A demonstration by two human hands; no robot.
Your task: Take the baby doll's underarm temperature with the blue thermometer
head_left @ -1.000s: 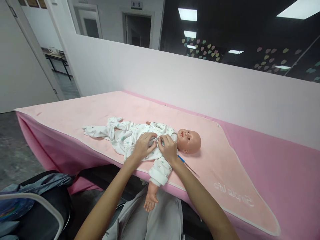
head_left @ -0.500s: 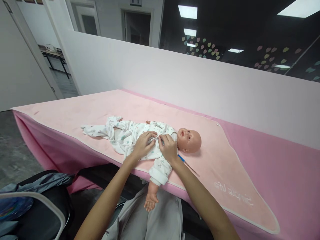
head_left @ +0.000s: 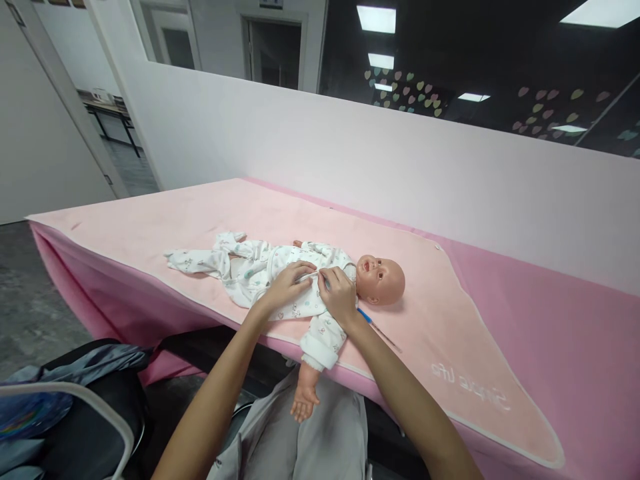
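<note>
A baby doll lies on its back, head to the right, dressed in a white printed baby outfit. My left hand rests on the doll's chest, its fingers pinching the front of the garment. Right beside it, my right hand has its fingertips closed on the same front edge, near the doll's neck. Whatever small fastener may be between the fingers is hidden. One doll arm hangs over the table's near edge, its sleeve cuff folded back.
A thin blue-handled stick lies by the doll's shoulder. Under the doll is a peach mat on a pink-covered table. A white wall rises behind. A chair holding clothes stands at lower left.
The hands stay at the doll's chest with only slight finger movement. The whole view has shifted a little, and the doll has not visibly moved on the mat.
</note>
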